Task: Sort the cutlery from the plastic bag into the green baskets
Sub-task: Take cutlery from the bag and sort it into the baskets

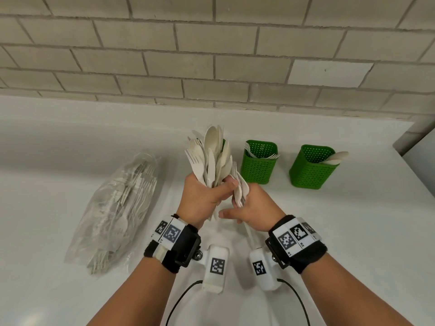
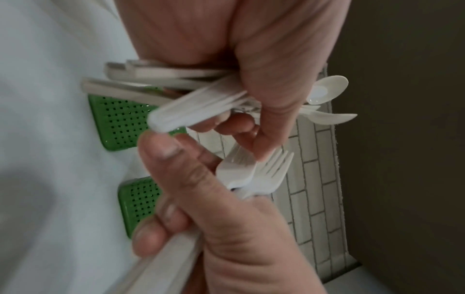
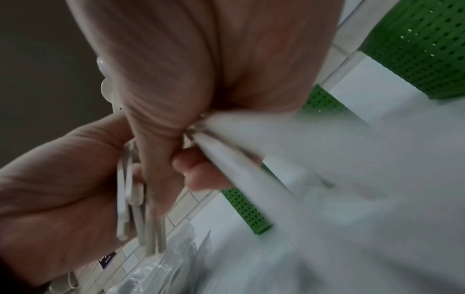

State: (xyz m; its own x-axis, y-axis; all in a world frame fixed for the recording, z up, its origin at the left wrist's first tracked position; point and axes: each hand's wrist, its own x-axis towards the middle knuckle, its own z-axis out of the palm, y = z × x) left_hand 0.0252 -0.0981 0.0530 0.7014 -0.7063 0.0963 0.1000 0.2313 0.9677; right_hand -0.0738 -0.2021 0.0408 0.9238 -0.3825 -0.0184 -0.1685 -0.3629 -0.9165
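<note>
My left hand (image 1: 202, 196) grips mixed cutlery (image 1: 209, 156), right hand (image 1: 254, 208) pinches forks (image 1: 242, 191) (baskets (image 1: 259, 163) at one o'clock barely filled; bag (image 1: 117, 208) nearly full).

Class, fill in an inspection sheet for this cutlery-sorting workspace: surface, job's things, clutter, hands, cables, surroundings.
Surface: white counter, bare where visible.
Job's things: plastic bag lies left, cutlery inside; middle green basket holds forks; right green basket holds spoons; a third basket is mostly hidden behind the bundle.
Clutter: nothing seen.
Hands: left hand grips a mixed cutlery bundle; right hand holds a few forks.
Cables: black cables run from the wrist cameras.
Surroundings: grey brick wall behind.
</note>
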